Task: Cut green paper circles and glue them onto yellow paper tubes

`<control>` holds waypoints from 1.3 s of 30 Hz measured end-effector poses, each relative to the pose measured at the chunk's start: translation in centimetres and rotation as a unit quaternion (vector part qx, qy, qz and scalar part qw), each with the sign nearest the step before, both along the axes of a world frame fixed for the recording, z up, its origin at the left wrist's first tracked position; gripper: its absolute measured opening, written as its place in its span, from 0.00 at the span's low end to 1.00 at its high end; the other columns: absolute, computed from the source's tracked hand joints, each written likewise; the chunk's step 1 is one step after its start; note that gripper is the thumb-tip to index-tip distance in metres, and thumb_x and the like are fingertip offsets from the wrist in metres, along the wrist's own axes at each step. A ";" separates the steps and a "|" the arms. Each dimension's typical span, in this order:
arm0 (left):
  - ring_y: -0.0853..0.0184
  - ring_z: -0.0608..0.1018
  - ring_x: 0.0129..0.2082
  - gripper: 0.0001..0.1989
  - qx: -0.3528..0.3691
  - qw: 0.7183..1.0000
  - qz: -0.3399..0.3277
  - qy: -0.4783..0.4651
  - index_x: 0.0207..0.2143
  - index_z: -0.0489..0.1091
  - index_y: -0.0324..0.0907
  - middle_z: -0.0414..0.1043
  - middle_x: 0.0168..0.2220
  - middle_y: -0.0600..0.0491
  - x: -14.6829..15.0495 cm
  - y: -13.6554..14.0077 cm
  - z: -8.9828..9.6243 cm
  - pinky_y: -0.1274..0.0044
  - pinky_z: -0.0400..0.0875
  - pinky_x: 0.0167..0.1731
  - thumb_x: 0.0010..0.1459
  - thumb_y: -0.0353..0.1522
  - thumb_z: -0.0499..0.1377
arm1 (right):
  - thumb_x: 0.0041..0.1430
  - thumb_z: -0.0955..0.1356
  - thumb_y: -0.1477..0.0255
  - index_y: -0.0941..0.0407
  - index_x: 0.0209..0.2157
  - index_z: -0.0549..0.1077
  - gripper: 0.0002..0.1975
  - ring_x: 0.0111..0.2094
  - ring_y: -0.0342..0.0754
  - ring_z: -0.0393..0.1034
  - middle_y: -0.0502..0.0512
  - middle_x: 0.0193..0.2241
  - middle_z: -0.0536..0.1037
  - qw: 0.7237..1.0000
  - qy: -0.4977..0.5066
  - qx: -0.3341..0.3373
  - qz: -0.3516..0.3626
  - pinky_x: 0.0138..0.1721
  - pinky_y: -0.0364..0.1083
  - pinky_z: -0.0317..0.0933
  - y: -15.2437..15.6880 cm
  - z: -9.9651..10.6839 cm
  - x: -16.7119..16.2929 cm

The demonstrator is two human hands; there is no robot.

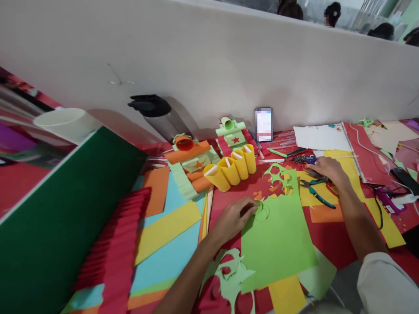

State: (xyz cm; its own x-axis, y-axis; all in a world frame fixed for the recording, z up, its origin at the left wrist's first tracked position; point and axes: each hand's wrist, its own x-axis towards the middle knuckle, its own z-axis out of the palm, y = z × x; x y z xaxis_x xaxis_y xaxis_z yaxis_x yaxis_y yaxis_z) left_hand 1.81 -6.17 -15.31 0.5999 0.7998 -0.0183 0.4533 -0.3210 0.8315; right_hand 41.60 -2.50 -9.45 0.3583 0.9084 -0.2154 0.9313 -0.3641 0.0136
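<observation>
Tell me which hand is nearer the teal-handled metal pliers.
Right. The right hand is just beyond the pliers; the left hand is off to their left, at the bright green paper sheet.

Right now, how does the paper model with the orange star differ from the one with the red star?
The orange-star model has orange tubes at its top; the red-star model has light green ones. The orange-star model has light green side bands, the red-star model red. The orange-star model sits nearer the camera and looks larger than the red-star model. Both carry their star on a light green panel.
</observation>
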 end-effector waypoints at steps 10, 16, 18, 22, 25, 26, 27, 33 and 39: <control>0.61 0.82 0.39 0.11 0.009 1.000 0.001 0.005 0.39 0.74 0.46 0.82 0.40 0.51 -0.2 0.3 -0.5 0.72 0.75 0.43 0.68 0.40 0.55 | 0.67 0.65 0.53 0.54 0.31 0.72 0.20 0.29 0.50 0.70 0.55 0.27 0.78 0.988 0.138 0.050 0.043 0.31 0.46 0.54 -0.1 -1.2 3.0; 0.62 0.82 0.39 0.11 0.007 1.000 0.002 0.003 0.39 0.74 0.46 0.82 0.40 0.51 -0.3 0.3 -0.7 0.72 0.75 0.41 0.68 0.41 0.55 | 0.69 0.62 0.53 0.53 0.38 0.69 0.18 0.35 0.53 0.73 0.57 0.33 0.79 0.970 0.183 0.161 0.012 0.36 0.47 0.60 -0.4 -2.0 3.2; 0.62 0.82 0.38 0.11 0.004 1.000 0.000 -0.001 0.39 0.74 0.46 0.82 0.40 0.51 -0.3 0.3 -0.7 0.73 0.75 0.41 0.68 0.41 0.55 | 0.69 0.62 0.53 0.53 0.40 0.67 0.17 0.36 0.53 0.74 0.58 0.34 0.80 0.952 0.217 0.215 0.003 0.39 0.48 0.62 -0.3 -2.2 3.2; 0.62 0.82 0.40 0.12 0.003 1.000 0.000 -0.001 0.40 0.74 0.46 0.82 0.41 0.51 -0.3 0.3 -1.0 0.73 0.75 0.42 0.69 0.42 0.55 | 0.68 0.65 0.50 0.52 0.45 0.64 0.20 0.32 0.49 0.75 0.54 0.32 0.82 0.868 0.394 0.302 0.003 0.40 0.48 0.68 0.2 -2.7 3.0; 0.61 0.82 0.41 0.13 0.005 1.000 0.001 -0.001 0.40 0.74 0.46 0.82 0.42 0.51 -0.4 0.4 -1.4 0.73 0.75 0.43 0.69 0.42 0.55 | 0.60 0.72 0.48 0.52 0.41 0.66 0.24 0.34 0.49 0.78 0.53 0.32 0.82 0.790 0.494 0.363 0.002 0.42 0.48 0.72 0.8 -3.2 3.0; 0.61 0.82 0.41 0.13 0.005 1.000 0.001 -0.001 0.40 0.74 0.46 0.82 0.42 0.51 -0.4 0.4 -1.6 0.73 0.74 0.43 0.69 0.43 0.55 | 0.57 0.74 0.48 0.52 0.41 0.68 0.24 0.36 0.50 0.79 0.53 0.33 0.83 0.767 0.512 0.388 0.001 0.43 0.49 0.72 1.0 -3.3 3.0; 0.61 0.82 0.41 0.13 0.005 1.000 0.001 -0.001 0.40 0.75 0.46 0.82 0.42 0.51 -0.5 0.5 -1.7 0.73 0.74 0.43 0.69 0.43 0.55 | 0.55 0.75 0.48 0.52 0.41 0.69 0.25 0.37 0.51 0.80 0.53 0.34 0.83 0.747 0.522 0.412 -0.001 0.45 0.50 0.73 1.2 -3.5 3.1; 0.62 0.82 0.40 0.13 0.006 1.000 0.001 0.002 0.40 0.75 0.46 0.82 0.41 0.51 -0.5 0.5 -1.7 0.73 0.74 0.43 0.68 0.43 0.55 | 0.46 0.81 0.54 0.53 0.39 0.75 0.25 0.43 0.52 0.81 0.56 0.40 0.84 0.715 0.525 0.462 -0.006 0.49 0.51 0.73 1.6 -3.8 3.4; 0.62 0.82 0.39 0.14 0.003 1.000 0.002 0.003 0.39 0.75 0.45 0.82 0.40 0.52 -0.4 0.5 -1.5 0.74 0.74 0.42 0.68 0.43 0.55 | 0.52 0.78 0.51 0.53 0.35 0.73 0.22 0.27 0.45 0.72 0.48 0.26 0.76 0.738 0.559 0.374 -0.058 0.28 0.43 0.67 1.0 -3.8 2.1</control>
